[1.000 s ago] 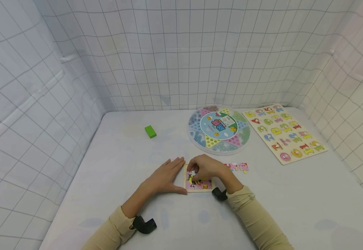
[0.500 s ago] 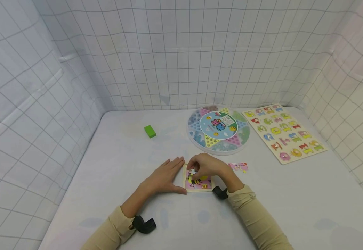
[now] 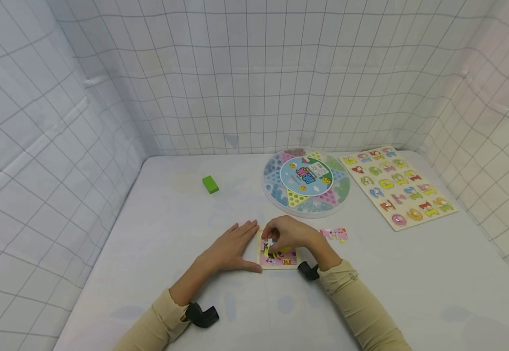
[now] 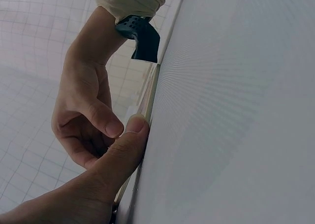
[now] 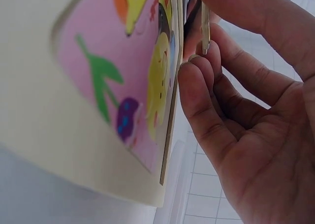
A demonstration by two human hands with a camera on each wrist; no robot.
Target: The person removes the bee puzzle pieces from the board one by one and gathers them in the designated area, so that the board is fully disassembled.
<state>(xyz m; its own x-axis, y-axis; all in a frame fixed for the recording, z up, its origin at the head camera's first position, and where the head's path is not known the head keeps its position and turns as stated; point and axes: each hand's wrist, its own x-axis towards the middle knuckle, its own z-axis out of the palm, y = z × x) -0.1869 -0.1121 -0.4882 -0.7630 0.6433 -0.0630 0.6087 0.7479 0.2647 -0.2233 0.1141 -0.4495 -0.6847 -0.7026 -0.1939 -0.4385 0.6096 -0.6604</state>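
Note:
A small square jigsaw puzzle in a pale wooden frame [image 3: 281,267] lies on the table, its pink picture showing a yellow-and-black bee. My left hand [image 3: 232,249] rests flat at its left side with straight fingers, and the thumb [image 4: 133,135] touches the frame's edge in the left wrist view. Over the upper part of the puzzle, my right hand [image 3: 290,231] pinches a thin puzzle piece [image 5: 205,32], seen edge-on in the right wrist view. That hand hides part of the picture. Just to its right lie a few loose pink puzzle pieces [image 3: 340,234].
Behind the puzzle sits a round Chinese checkers box [image 3: 276,195] with a blue label. A wooden number board [image 3: 383,183] lies at the back right. One green block [image 3: 210,185] is at the back left. Grid-patterned cloth walls [image 3: 254,73] enclose the table.
My right hand stays over the puzzle and shifts only very slightly, covering a bit more of the loose pieces than a second ago. The left hand holds its place at the frame.

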